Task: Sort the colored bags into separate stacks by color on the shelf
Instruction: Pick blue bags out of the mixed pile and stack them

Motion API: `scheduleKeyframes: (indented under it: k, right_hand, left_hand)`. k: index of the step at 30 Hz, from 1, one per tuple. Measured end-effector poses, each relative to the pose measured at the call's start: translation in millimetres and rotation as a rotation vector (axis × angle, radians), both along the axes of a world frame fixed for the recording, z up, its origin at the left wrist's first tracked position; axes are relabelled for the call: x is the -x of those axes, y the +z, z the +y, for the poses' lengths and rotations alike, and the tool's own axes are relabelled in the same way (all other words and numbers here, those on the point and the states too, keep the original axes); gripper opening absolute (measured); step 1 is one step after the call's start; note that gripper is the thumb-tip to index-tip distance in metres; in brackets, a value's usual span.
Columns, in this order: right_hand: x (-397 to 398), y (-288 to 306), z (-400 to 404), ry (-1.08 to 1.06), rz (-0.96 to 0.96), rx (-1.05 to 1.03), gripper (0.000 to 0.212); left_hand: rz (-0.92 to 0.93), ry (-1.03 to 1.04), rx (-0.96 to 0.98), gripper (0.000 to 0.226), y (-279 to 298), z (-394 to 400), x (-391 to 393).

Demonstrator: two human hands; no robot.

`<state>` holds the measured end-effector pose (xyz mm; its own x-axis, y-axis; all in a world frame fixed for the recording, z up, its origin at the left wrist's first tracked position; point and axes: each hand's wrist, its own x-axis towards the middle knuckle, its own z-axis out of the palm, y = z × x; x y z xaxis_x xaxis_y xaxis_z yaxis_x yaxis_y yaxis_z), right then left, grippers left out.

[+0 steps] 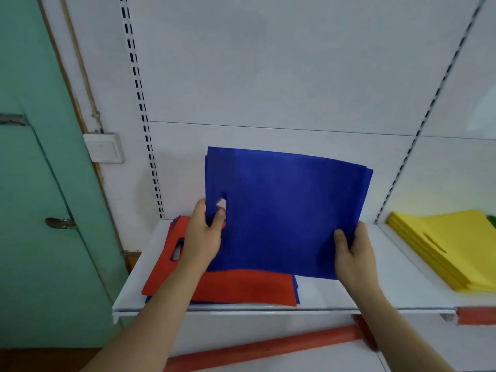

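Blue bags (287, 210): held upright above the shelf (375, 291), over the red bags (241, 288) by its left edge.
Left hand (205, 234): gripped their handle edge.
Right hand (351, 251): pinched their lower right corner.
Yellow stack (445, 245): lay at the shelf's right end.

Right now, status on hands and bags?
Left hand and right hand both grip blue bags, lifted upright. Red bags lie beneath; yellow stack right. Nothing blocking.
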<state>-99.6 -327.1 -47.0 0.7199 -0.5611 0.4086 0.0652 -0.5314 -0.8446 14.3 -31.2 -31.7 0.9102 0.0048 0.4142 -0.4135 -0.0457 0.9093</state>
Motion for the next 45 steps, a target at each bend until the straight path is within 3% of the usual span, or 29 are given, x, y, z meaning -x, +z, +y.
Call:
scheduleKeyframes:
  k: [2,5,10,15,19,21,29,37,45]
  right_hand:
    - [3,-7,1,0.02,0.077,0.02,0.025]
    - [11,-14,-1,-0.068,0.11,0.029,0.027]
    - [28,-11,0,-0.209,0.033,-0.049,0.036]
    - [54,-5,-4,-0.247,-0.048,-0.027,0.034]
    - [90,6,-40,-0.319,-0.083,-0.038,0.047]
    - [109,6,-64,-0.361,-0.104,-0.06,0.044]
    - [208,4,-195,-0.504,-0.13,0.08,0.025]
    - [325,-9,-338,-0.651,-0.006,0.258,0.034]
    - [405,-33,-453,-0.782,0.134,0.219,0.041]
  left_hand:
    - [0.025,-0.025,-0.099,0.013,-12,5,3]
    - [0.055,0.006,-0.171,0.029,-32,10,4]
    - [0.117,-0.077,-0.136,0.025,-38,-15,7]
    - [0.095,-0.01,-0.115,0.048,-38,-53,16]
    - [0.116,-0.058,-0.077,0.042,-33,-85,31]
    - [0.099,-0.086,-0.084,0.033,-26,-109,44]
    - [0.032,-0.188,-0.145,0.058,-7,-247,109]
    - [-0.083,-0.313,-0.327,0.032,-20,-427,187]
    - [-0.213,-0.425,-0.47,0.035,-33,-598,232]
